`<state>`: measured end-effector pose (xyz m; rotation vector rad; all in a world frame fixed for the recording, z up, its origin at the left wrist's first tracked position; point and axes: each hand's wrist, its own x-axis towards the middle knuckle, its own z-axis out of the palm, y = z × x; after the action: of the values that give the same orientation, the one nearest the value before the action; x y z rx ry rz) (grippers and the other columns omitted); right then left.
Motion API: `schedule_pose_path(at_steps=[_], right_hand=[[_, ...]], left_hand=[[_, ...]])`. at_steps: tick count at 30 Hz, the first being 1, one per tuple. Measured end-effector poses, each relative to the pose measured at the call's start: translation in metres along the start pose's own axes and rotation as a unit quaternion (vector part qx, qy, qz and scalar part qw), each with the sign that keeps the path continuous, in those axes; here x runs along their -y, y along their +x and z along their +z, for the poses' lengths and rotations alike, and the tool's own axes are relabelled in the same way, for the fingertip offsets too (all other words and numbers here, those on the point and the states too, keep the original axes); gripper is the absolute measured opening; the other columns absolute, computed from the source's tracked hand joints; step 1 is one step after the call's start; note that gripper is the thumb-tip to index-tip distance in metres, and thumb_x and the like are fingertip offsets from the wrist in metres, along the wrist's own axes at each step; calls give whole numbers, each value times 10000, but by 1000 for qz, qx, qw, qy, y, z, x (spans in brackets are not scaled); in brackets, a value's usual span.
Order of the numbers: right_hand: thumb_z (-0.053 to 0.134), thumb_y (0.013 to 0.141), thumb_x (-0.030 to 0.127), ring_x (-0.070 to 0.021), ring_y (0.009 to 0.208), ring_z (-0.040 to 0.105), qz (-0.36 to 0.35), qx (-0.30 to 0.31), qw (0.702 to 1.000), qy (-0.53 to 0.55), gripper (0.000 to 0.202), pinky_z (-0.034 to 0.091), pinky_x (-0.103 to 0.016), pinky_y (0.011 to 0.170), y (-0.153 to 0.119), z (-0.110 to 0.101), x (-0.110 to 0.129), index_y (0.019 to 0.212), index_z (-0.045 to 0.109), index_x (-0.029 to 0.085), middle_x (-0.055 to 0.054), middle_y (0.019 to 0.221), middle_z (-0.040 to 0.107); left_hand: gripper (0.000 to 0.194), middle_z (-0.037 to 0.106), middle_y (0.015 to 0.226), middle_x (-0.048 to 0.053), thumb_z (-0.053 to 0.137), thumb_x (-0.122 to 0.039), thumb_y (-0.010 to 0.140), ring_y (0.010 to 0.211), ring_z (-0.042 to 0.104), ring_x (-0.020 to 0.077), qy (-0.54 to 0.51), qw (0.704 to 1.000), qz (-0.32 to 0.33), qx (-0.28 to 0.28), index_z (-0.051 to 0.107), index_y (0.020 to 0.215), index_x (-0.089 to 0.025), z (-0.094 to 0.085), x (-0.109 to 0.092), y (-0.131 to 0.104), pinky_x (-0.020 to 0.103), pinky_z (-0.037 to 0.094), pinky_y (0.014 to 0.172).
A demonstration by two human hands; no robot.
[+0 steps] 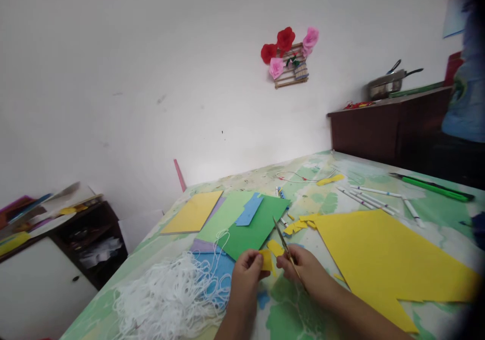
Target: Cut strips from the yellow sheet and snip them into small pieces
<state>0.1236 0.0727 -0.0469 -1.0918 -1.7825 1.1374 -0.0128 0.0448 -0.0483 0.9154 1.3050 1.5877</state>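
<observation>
My left hand (247,270) pinches a small piece of yellow paper (267,260) between thumb and fingers, above the near part of the table. Close on its right, my right hand (303,269) is closed on a pair of slim scissors (283,240), seen nearly edge-on, with the tips pointing up and away. The blades are beside the yellow piece, and I cannot tell whether they touch it. Small yellow scraps (299,225) lie just beyond the hands. To the right is a large yellow sheet (382,254) with cut edges.
White string (170,299) lies heaped at the near left. Behind it are green sheets (250,234), a blue strip (250,209) and a yellow sheet (195,211). Several white markers (366,198) and a green cutter (435,187) lie at right. A person (466,87) is at the far right.
</observation>
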Motion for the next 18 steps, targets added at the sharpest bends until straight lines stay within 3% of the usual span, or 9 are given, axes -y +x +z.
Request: schedule_pose_path(at_steps=[2, 5, 11, 18], right_hand=[[413, 751, 425, -122, 550, 425, -20, -27, 996, -87, 289, 311, -230, 496, -2, 2, -1, 600, 392, 180, 21, 573, 459], [379, 772, 425, -121, 546, 413, -28, -14, 990, -139, 290, 285, -229, 488, -5, 6, -3, 623, 395, 178, 10, 600, 483], [448, 739, 404, -118, 549, 422, -32, 21, 975, -219, 239, 236, -218, 477, -9, 9, 0, 663, 425, 179, 6, 623, 515], [500, 699, 397, -126, 562, 438, -8, 19, 959, -284, 221, 196, -219, 468, -12, 10, 6, 674, 461, 181, -8, 647, 539]], left_hand=[[201, 571, 647, -9, 627, -279, 591, 548, 544, 105, -84, 996, -22, -24, 519, 713, -162, 0, -3, -1, 237, 467, 480], [203, 567, 640, -9, 630, -222, 604, 551, 554, 99, -164, 985, -28, -47, 487, 737, -166, 0, -8, -3, 226, 479, 484], [211, 587, 660, -3, 624, -201, 617, 588, 586, 114, -205, 977, -14, -50, 465, 754, -172, -1, -8, -3, 263, 502, 557], [170, 601, 714, 3, 584, -182, 660, 639, 593, 116, -254, 967, -16, -21, 436, 745, -180, -1, -10, -1, 302, 496, 641]])
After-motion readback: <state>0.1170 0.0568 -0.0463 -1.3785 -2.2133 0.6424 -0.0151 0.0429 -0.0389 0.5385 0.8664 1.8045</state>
